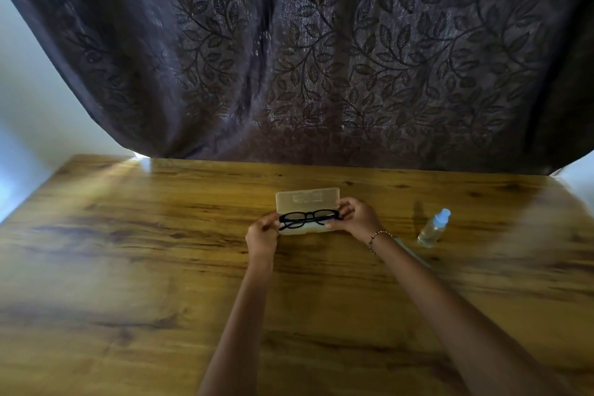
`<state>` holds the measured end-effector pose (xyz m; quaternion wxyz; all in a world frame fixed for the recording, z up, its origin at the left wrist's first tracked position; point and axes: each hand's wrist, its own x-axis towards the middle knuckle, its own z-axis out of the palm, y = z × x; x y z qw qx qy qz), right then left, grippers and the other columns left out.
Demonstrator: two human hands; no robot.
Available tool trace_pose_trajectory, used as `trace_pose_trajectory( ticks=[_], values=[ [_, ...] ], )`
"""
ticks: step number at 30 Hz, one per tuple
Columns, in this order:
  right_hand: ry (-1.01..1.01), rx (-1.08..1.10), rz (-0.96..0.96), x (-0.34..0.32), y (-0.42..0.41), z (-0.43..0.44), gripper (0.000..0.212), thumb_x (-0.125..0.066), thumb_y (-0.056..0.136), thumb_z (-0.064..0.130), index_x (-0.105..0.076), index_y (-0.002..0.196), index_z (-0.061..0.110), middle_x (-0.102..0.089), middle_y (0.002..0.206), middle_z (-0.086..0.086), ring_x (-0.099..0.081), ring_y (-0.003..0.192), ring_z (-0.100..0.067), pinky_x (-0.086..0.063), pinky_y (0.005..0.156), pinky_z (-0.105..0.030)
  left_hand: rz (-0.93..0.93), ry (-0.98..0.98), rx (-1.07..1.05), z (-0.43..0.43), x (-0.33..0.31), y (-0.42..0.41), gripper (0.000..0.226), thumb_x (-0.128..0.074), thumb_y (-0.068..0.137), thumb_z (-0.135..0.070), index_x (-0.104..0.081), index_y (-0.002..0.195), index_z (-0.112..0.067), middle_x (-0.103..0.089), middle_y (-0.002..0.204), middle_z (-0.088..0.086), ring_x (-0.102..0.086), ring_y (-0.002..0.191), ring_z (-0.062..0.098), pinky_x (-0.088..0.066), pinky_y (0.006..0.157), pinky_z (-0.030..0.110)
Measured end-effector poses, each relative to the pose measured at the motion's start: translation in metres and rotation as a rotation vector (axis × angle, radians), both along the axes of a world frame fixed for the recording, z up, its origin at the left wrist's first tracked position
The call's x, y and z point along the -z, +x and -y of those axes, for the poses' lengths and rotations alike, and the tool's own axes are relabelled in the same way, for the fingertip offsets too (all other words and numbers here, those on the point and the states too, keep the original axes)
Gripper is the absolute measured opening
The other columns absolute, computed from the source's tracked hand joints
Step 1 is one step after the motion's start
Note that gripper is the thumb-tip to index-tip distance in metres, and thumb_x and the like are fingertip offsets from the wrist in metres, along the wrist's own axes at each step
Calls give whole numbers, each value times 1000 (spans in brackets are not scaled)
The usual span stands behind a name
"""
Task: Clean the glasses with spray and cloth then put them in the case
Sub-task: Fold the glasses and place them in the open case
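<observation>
we've got both the left hand [262, 232] and right hand [355, 215] pinching the glasses [307, 218] over the open case [307, 210], and if we drop them in crooked the lid probably won't shut.

A wooden table [128, 267] with dark grain streaks fills the lower half of the view. Behind its far edge hangs a dark curtain [321, 58] patterned with leafy vines. Pale wall [29, 100] shows at left, brightly lit.
</observation>
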<state>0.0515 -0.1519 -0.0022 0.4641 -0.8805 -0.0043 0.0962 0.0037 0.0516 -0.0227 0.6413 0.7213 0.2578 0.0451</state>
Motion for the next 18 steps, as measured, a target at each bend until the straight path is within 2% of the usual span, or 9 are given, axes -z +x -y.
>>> trace_pose_trajectory(
  ticks=[7,13,18],
  values=[
    [-1,-14,-4,2,1,0,71,-87,58,27,-53,119,16,-58,108,-2,-57,97,-16,-50,80,-27,-45,-53,-51,-2,-1,3,25,-55,92,-15,-62,116,-16,-63,112,2,-59,104,17,-48,96,36],
    [2,-7,-3,4,1,0,67,-86,59,29,-54,117,16,-60,105,-1,-59,95,-15,-51,81,-28,-72,-92,-94,-3,-1,7,26,-55,92,-21,-61,117,-15,-62,99,-3,-60,88,11,-46,69,21],
    [5,0,-1,5,2,1,65,-86,60,28,-56,116,16,-59,106,0,-58,95,-14,-50,81,-27,-93,-97,-102,-3,0,9,27,-55,93,-21,-60,117,-12,-64,104,2,-61,96,16,-49,84,29]
  ],
)
